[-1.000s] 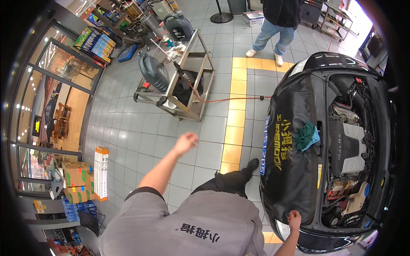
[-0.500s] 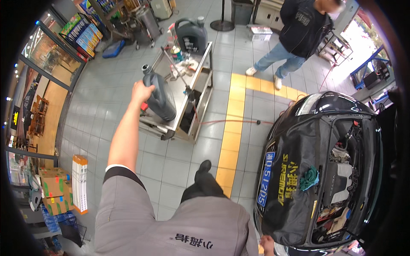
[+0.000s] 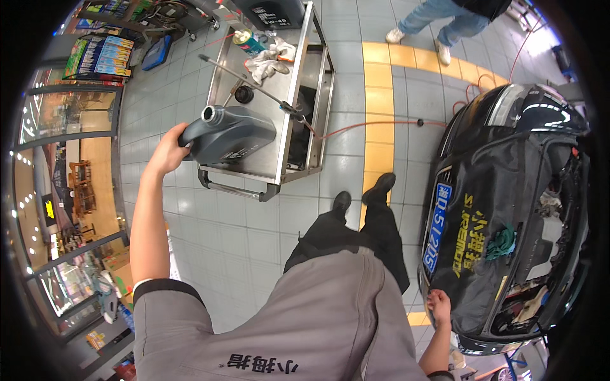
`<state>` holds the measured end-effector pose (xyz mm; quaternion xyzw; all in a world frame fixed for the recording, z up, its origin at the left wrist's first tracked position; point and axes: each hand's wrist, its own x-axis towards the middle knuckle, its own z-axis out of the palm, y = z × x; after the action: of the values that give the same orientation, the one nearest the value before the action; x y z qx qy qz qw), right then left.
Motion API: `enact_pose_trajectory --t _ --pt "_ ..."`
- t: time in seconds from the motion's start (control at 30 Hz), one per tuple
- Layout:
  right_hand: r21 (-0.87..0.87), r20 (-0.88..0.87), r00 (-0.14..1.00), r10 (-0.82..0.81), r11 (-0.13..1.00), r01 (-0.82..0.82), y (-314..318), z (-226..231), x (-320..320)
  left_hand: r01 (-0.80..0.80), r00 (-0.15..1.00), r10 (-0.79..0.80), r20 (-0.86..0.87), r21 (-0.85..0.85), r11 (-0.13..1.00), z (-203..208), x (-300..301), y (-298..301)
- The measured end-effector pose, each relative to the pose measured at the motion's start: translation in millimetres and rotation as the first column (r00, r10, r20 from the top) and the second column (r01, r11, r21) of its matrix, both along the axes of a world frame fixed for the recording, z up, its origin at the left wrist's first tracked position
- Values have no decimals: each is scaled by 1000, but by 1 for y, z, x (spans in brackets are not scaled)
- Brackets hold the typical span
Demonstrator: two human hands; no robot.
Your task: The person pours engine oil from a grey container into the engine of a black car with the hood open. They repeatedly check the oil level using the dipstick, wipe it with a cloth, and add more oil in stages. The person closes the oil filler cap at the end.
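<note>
My left hand (image 3: 170, 149) is closed around the handle of a dark grey oil jug (image 3: 238, 136). The jug's mouth is uncapped, and its body overlaps the near end of a metal cart (image 3: 275, 166); whether it rests there I cannot tell. Just beyond the jug, a round black cap-like piece (image 3: 243, 94) lies on the cart top beside a long thin rod (image 3: 244, 79). Down by the car's front edge, my right hand (image 3: 440, 306) hangs with its fingers loosely curled and no object showing in it.
Gloves (image 3: 270, 62), a green-topped can (image 3: 248, 42) and another dark jug (image 3: 273, 13) occupy the cart's far end. A red hose (image 3: 362, 126) crosses the floor toward the car (image 3: 540, 108), whose bonnet is up. A green cloth (image 3: 501, 242) lies on its black cover. Another person (image 3: 438, 25) stands beyond.
My view has shifted, and the cart appears closer. The jug in my left hand has turned, its mouth now further left of its body. My right hand shows more fully beside the car.
</note>
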<state>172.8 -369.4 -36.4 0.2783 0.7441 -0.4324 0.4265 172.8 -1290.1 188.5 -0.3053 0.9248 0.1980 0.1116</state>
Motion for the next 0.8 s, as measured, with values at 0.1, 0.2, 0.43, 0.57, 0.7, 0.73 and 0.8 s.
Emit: enact_pose_trajectory --t 0.1,0.2,0.43,0.57,0.7,0.73,0.8 --pt "16 178 983 35 999 -39 7 -37 -28 -27 1000 27 -3 -10 1000 -12 -2 6" --pt "-23 259 964 -67 997 76 11 -71 -74 -131 991 131 0 -42 990 -18 -3 9" --pt "-82 167 976 -140 984 156 -36 -101 -193 -192 971 204 121 -103 976 -15 -11 10" --pt "-59 168 984 -56 996 67 -67 -101 -224 -224 966 237 105 -122 967 -14 -14 18" --pt "-41 179 983 -51 997 59 -73 -99 -229 -223 964 245 100 -194 955 -13 -21 27" --pt "-33 177 983 -47 998 53 -70 -99 -227 -210 968 231 94 -189 959 -12 -22 28" --pt "-34 190 980 -64 997 71 -61 -100 -224 -194 971 216 104 -192 962 -12 -23 28"
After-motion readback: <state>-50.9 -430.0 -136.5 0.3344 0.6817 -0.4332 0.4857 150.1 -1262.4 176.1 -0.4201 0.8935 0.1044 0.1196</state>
